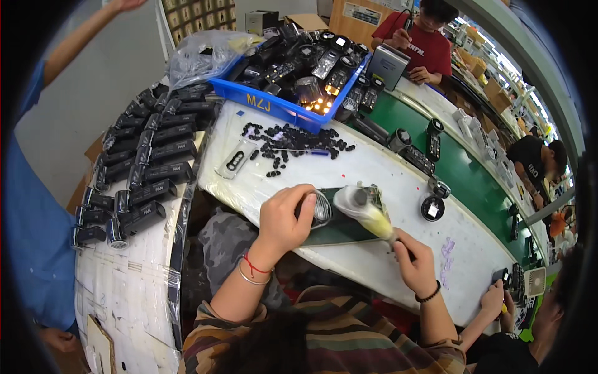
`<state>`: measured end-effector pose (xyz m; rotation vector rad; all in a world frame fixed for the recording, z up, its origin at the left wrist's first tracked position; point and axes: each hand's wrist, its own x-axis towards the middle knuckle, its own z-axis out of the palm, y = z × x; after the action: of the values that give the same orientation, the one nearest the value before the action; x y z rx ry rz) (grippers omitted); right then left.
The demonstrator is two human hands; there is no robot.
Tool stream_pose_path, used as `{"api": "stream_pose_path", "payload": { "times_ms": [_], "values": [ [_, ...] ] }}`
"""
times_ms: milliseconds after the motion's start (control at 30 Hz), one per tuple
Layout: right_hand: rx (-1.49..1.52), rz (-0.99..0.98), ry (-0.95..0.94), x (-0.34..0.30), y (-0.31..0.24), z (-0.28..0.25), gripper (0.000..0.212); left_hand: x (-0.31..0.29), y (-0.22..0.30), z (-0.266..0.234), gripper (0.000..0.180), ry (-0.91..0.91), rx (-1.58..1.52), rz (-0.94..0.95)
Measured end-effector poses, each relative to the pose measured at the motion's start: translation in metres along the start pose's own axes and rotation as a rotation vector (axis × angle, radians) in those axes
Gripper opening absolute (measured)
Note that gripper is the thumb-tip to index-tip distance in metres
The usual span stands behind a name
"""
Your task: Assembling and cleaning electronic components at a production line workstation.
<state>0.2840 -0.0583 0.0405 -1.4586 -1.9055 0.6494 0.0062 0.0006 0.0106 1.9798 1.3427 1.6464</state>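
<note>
The left hand [283, 218] touches a round, clear-looking piece [322, 209] above a dark green board [336, 234] at the edge of the white tabletop [374, 163]. The right hand [416, 265] grips a blurred, pale yellowish tool [374, 219], tilted over the board. Beyond lie small black parts [299, 138] and a blue bin [274, 112] heaped with black devices [293, 68]. A person in a red shirt [428, 51] works past the bin.

Wears striped top [349, 311] in brown, tan and maroon. Fitted at left wrist [262, 254] with red cord [253, 268] (thin) and silver bangle [251, 282]; at right wrist [424, 286], with dark bracelet [429, 293].
</note>
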Motion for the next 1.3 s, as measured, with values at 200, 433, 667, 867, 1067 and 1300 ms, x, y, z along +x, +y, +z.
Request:
{"api": "stream_pose_path", "payload": {
  "times_ms": [200, 433, 667, 867, 1067, 1300],
  "values": [
    [0.023, 0.022, -0.026, -0.007, 0.025, 0.013, 0.030, 0.006, 0.006, -0.002, 0.015, -0.016, 0.005, -0.002],
    [0.040, 0.076, 0.234, -0.024, 0.026, -0.004, 0.029, 0.001, 0.008, -0.002, 0.014, -0.014, -0.026, -0.017],
    [-0.159, -0.029, 0.234, -0.017, 0.047, -0.003, 0.027, 0.001, 0.003, -0.001, 0.016, 0.008, -0.057, -0.033],
    [-0.287, -0.071, 0.383, 0.017, 0.051, -0.002, 0.029, 0.005, 0.013, -0.013, 0.026, -0.139, -0.056, -0.085],
    [-0.422, -0.401, 0.340, 0.066, 0.024, 0.011, 0.036, 0.001, 0.008, -0.011, 0.019, -0.123, -0.104, -0.044],
    [-0.412, -0.825, -0.117, 0.099, -0.036, 0.053, 0.065, 0.003, 0.022, -0.017, 0.025, -0.060, -0.160, 0.107]
  ]
}}
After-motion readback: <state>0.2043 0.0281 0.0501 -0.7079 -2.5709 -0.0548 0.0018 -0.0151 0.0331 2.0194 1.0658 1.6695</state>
